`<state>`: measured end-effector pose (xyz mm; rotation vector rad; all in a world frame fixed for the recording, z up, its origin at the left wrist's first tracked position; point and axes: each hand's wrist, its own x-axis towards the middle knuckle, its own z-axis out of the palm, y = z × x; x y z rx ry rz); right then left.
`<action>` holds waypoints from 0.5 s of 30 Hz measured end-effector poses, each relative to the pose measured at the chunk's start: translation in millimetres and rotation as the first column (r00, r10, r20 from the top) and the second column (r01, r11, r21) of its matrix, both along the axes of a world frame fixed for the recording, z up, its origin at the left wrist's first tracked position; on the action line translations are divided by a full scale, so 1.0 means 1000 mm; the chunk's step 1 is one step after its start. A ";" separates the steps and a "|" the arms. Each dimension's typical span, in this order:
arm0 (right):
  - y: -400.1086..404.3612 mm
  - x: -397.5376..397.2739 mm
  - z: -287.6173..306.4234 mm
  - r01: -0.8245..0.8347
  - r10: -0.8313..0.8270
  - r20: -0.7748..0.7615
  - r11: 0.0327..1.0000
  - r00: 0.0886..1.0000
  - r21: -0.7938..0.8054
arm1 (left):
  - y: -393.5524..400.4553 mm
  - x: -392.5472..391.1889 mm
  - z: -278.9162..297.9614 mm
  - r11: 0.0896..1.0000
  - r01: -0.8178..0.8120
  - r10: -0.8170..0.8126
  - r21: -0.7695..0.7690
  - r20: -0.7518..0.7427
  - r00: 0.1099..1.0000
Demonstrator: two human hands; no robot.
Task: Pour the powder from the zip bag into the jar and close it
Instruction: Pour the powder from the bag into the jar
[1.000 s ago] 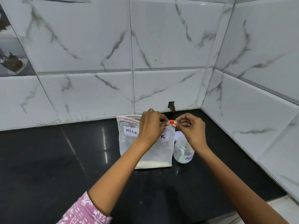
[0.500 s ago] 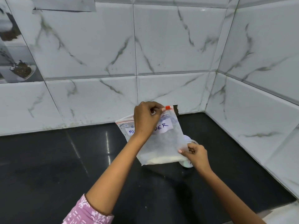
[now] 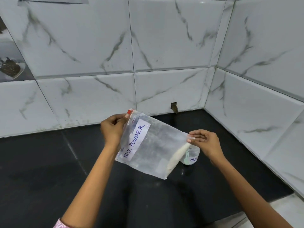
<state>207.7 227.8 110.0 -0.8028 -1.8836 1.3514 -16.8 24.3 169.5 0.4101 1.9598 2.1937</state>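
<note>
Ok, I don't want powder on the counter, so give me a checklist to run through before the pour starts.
1. Left hand grips the zip bag at its slider end: ok.
2. Right hand pinches the bag's bottom corner: ok.
3. Bag mouth over the jar: not ok, the mouth points up-left, away from it.
4. Powder near the mouth: not ok, it sits at the bottom end.
5. Zip open: cannot tell.
6. Jar lid off: cannot tell, bag and hand hide its top.
</note>
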 end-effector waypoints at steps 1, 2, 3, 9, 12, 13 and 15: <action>-0.001 0.000 -0.003 -0.003 0.002 -0.009 1.000 1.000 -0.020 | -0.002 -0.001 -0.005 1.000 -0.011 0.011 0.009 0.022 1.000; -0.003 0.000 -0.007 -0.007 0.006 -0.022 0.999 1.000 -0.039 | -0.005 -0.002 -0.009 1.000 -0.021 0.020 0.018 0.039 0.999; -0.005 -0.001 -0.009 -0.014 0.012 -0.033 0.998 0.999 -0.057 | -0.006 -0.003 -0.013 0.999 -0.029 0.027 0.028 0.053 0.998; -0.010 -0.007 -0.010 -0.027 0.009 -0.109 0.985 0.994 -0.172 | -0.016 -0.010 -0.026 0.995 -0.061 0.052 0.080 0.119 0.992; -0.017 -0.013 -0.009 0.059 -0.083 -0.174 0.989 0.981 -0.136 | -0.020 -0.011 -0.032 0.992 -0.065 0.053 0.108 0.117 0.992; -0.021 -0.015 -0.010 0.060 -0.081 -0.175 0.991 0.981 -0.120 | -0.021 -0.010 -0.035 0.991 -0.068 0.055 0.114 0.114 0.992; -0.026 -0.017 -0.012 0.040 -0.055 -0.148 0.994 0.987 -0.099 | -0.023 -0.008 -0.041 0.990 -0.070 0.056 0.121 0.117 0.992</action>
